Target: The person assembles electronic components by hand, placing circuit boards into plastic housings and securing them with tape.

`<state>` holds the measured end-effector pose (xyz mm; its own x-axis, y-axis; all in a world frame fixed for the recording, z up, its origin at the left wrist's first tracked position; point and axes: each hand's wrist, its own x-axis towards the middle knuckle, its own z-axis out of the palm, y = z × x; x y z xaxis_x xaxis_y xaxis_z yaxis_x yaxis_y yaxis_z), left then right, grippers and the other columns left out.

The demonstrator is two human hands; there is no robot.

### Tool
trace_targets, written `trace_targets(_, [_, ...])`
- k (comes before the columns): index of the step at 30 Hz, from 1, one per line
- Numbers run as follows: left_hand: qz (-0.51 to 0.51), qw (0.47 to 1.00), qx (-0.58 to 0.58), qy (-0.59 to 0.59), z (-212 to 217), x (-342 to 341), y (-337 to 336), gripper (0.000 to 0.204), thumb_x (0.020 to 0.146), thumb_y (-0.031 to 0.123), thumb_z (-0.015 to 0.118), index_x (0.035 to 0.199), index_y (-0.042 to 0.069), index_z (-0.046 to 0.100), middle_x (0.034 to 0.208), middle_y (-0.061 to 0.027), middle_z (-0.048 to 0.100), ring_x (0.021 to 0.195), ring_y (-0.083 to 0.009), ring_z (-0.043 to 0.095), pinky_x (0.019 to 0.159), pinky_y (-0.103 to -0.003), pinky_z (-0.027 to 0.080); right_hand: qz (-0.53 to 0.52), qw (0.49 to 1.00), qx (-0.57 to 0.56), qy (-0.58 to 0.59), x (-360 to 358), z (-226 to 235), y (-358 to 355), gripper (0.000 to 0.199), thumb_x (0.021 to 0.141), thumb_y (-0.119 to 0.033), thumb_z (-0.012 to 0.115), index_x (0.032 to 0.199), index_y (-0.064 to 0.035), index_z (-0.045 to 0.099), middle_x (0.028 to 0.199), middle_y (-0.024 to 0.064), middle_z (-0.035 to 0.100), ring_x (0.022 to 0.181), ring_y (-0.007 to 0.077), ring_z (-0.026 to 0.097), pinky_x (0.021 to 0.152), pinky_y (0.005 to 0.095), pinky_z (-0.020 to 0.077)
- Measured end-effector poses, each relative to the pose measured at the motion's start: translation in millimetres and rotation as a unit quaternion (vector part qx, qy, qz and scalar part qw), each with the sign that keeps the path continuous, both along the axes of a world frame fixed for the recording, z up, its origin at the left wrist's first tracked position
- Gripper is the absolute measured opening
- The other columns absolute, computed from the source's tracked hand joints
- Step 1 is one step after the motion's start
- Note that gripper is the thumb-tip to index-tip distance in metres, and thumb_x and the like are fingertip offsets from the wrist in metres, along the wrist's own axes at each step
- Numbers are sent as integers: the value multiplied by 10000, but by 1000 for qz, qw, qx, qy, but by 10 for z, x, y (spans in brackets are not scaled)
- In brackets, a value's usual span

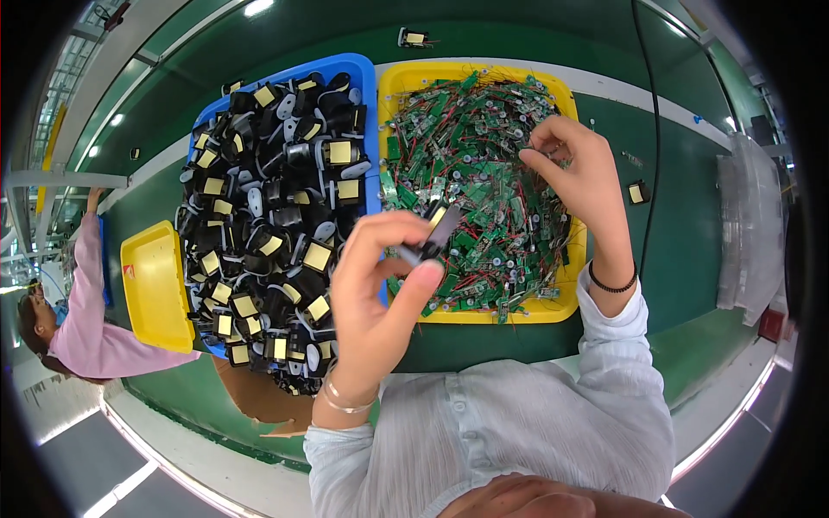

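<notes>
In front of my chest, my left hand [376,289] pinches a black plastic housing [442,226] with a pale yellow pad, between thumb and fingers. It hangs over the near left part of a yellow tray [484,317]. Small green circuit boards [475,186] with red wires lie heaped in that tray. Over the tray's right side is my right hand [580,164], its fingers curled and thumb drawn toward the index finger; anything between them is too small to make out. Left of it, a blue tray [366,82] is piled with black housings [285,186] bearing yellow pads and grey parts.
Another yellow tray [154,289] stands at the left, near a person in a pink sleeve [82,276]. A cardboard box [259,401] sits below the blue tray. A black cable [654,129], a loose housing [638,192] and stacked clear plastic trays [749,224] are at the right.
</notes>
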<state>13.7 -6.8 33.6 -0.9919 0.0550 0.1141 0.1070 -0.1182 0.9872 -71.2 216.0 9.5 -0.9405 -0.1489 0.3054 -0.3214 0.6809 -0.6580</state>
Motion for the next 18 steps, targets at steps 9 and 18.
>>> trace_targets(9, [-13, 996, 77, -43, -273, -184, 330, 252, 731, -28, 626, 952, -7, 508, 1006, -77, 508, 903, -126, 529, 722, -233, 488, 178, 839, -443, -262, 322, 288, -193, 163, 807, -40, 538, 734, -57, 393, 680, -8, 441, 603, 58, 513, 506, 185, 425])
trace_targets(18, [0, 996, 92, 0, -427, -189, 231, 279, 664, -45, 678, 927, -28, 586, 1002, -119, 540, 858, -167, 575, 720, -251, 530, 161, 851, -416, -277, 418, 229, -358, 129, 809, -34, 550, 927, -13, 501, 795, 6, 530, 656, 36, 504, 492, 170, 416])
